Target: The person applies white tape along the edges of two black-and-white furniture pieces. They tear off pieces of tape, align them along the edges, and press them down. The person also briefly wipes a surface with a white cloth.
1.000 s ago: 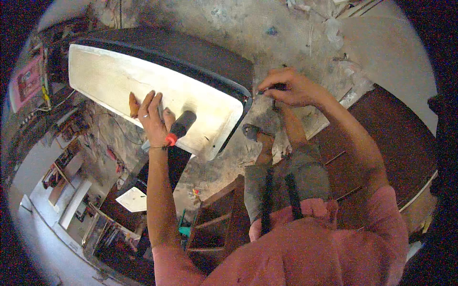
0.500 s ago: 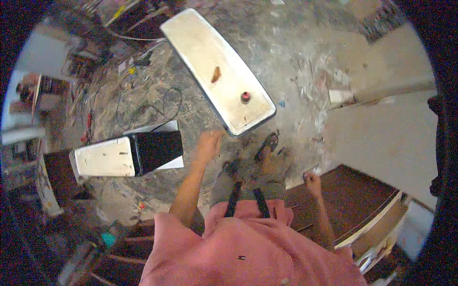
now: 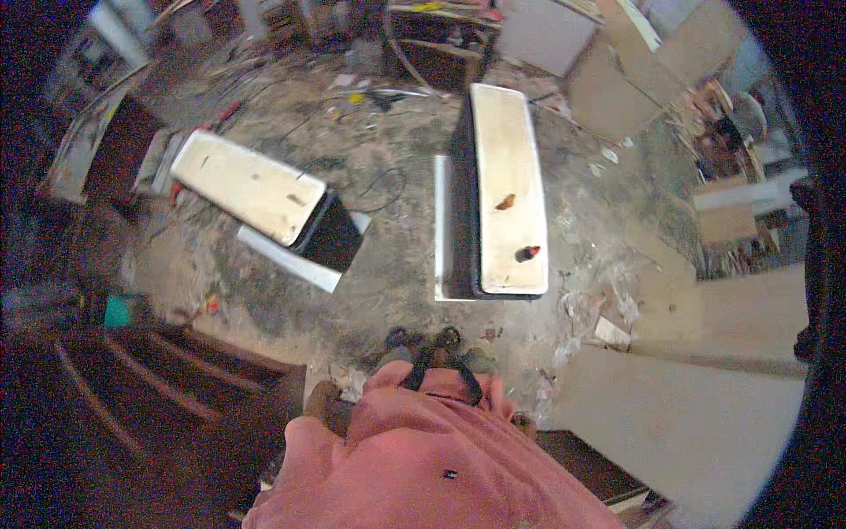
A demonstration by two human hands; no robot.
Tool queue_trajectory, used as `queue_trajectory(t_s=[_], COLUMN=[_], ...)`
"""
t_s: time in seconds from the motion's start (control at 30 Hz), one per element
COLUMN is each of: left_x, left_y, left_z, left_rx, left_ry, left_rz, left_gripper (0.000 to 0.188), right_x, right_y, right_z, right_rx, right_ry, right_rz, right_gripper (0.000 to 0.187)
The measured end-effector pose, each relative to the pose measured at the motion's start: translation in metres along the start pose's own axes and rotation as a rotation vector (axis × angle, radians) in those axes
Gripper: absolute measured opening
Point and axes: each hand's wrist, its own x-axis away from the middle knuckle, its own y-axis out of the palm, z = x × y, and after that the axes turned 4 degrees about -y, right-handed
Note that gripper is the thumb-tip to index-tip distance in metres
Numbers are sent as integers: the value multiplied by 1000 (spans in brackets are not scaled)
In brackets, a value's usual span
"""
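Low at my left side, my left hand (image 3: 325, 397) hangs beside the shirt, and its fingers are too blurred to read. Only a small part of my right hand (image 3: 525, 427) shows past the right edge of the shirt; what it holds, if anything, is hidden. Neither hand touches the two dark boxes with cream tops. The long box (image 3: 508, 159) stands ahead of me, slightly right. On its top lie a small red-and-black object (image 3: 527, 254) and a brown scrap (image 3: 505, 202). The shorter box (image 3: 251, 183) stands to the left.
White sheets (image 3: 442, 229) lie under both boxes. Dark brown panels (image 3: 176, 388) stand at the near left, and a large pale board (image 3: 679, 423) at the near right. A thin cable (image 3: 385, 183) and scraps lie on the stained floor between and beyond the boxes.
The view has turned left and tilted up, so the boxes now appear farther off. My left hand has dropped from out front to my side; my right hand has drawn in close to my body.
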Motion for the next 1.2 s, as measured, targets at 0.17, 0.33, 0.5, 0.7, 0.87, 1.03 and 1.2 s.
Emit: queue_trajectory(t_s=[0.17, 0.33, 0.5, 0.7, 0.87, 1.03, 1.2], left_x=[6, 44, 73, 33, 3, -5, -15], left_y=[-24, -41, -28, -6, 3, -45, -79], left_z=[111, 211, 205, 128, 64, -31, -127], left_rx=[619, 728, 903, 735, 781, 1152, 1234], left_ry=[230, 411, 373, 125, 94, -55, -259], left_rz=[475, 801, 454, 511, 792, 569, 535], left_gripper=[34, 30, 36, 39, 35, 33, 36], right_x=[-100, -203, -226, -195, -163, -145, -125], right_y=[-94, -122, -74, -11, 16, 33, 81], right_z=[-55, -160, -247, -268, -247, -242, -301], right_rx=[82, 130, 163, 73, 109, 14, 41], right_ry=[79, -17, -177, -101, -30, 119, -54], right_rz=[-167, -445, -608, -533, -528, -391, -350], right_gripper=[33, 34, 38, 37, 30, 24, 26])
